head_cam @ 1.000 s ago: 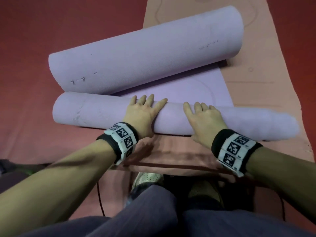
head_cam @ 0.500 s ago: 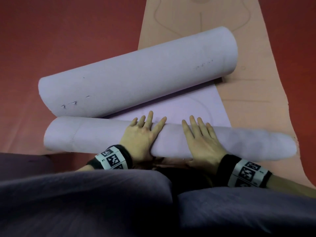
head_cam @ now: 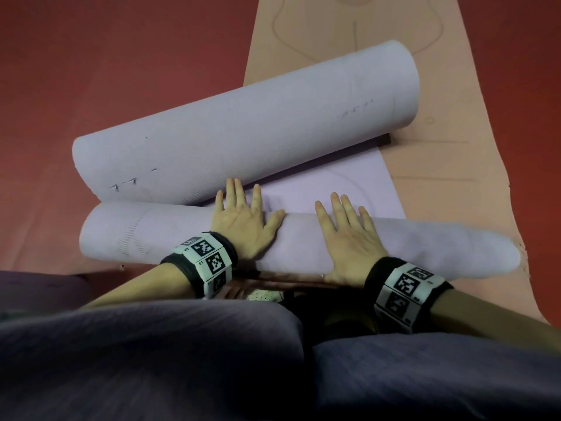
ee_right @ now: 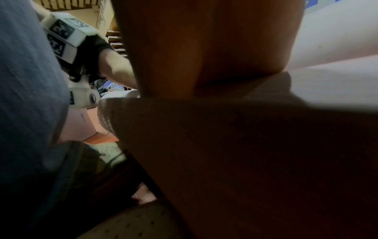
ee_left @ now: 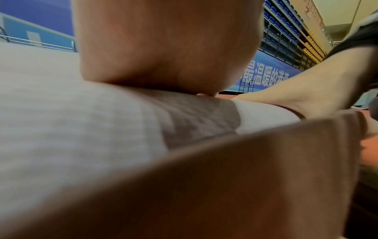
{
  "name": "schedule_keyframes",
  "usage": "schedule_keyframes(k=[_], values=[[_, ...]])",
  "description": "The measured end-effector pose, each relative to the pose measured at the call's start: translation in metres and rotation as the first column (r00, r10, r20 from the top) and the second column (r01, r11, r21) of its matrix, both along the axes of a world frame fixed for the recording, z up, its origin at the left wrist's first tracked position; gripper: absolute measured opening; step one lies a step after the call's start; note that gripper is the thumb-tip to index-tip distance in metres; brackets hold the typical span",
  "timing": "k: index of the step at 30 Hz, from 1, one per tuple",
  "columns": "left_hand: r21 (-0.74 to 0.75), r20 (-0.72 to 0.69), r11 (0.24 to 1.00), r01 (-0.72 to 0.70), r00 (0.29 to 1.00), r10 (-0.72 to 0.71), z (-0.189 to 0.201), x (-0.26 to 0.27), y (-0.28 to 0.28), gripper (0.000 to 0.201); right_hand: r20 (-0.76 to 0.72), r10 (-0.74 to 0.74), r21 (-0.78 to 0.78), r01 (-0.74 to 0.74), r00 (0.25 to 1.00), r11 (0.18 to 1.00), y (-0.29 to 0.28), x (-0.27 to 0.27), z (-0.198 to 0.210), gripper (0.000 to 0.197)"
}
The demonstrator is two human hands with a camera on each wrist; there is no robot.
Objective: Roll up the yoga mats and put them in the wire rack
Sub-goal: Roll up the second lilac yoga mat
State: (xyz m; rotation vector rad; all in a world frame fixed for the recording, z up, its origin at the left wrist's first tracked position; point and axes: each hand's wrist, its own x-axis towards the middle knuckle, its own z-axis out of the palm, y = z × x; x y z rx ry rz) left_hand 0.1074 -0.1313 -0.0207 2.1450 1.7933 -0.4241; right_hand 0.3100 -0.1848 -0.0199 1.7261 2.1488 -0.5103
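Note:
A lilac yoga mat lies on the floor, curled at both ends. Its near roll (head_cam: 170, 235) is thin and runs left to right; the far roll (head_cam: 243, 129) is thick and slanted, with a flat strip (head_cam: 349, 189) between them. My left hand (head_cam: 243, 217) lies flat on top of the near roll, fingers straight and reaching onto the flat strip. My right hand (head_cam: 349, 232) presses flat on the same roll a little to the right. The left wrist view shows my palm (ee_left: 167, 45) on the roll (ee_left: 71, 121). A wire rack (ee_left: 246, 85) stands far off by the wall.
A peach yoga mat (head_cam: 455, 95) lies unrolled under and beyond the lilac one, stretching away to the upper right. Red floor (head_cam: 106, 56) surrounds both. My knees in dark trousers (head_cam: 182, 360) fill the near edge, with a shoe (head_cam: 264, 296) between them.
Both hands have slid forward over the near roll, which has turned toward the thick roll, narrowing the flat strip. The camera has dropped lower and closer.

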Motion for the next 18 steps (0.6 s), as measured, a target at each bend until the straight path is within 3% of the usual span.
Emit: schedule_keyframes(k=[5,13,18], values=[[0.071,-0.019,0.997,-0.004,1.0,0.006,-0.006,0.001,0.004,0.097,0.009,0.007,-0.017,-0.007,1.0,1.0,0.005,0.0,0.003,0.138],[0.041,-0.014,0.999,0.013,1.0,-0.013,-0.006,-0.003,0.012,0.114,0.03,-0.017,-0.05,0.019,0.999,0.999,-0.008,-0.005,0.01,0.126],[0.176,0.021,0.984,0.018,1.0,-0.022,-0.007,-0.012,0.025,0.109,0.009,-0.016,-0.032,0.017,1.0,0.999,-0.013,-0.004,0.008,0.123]])
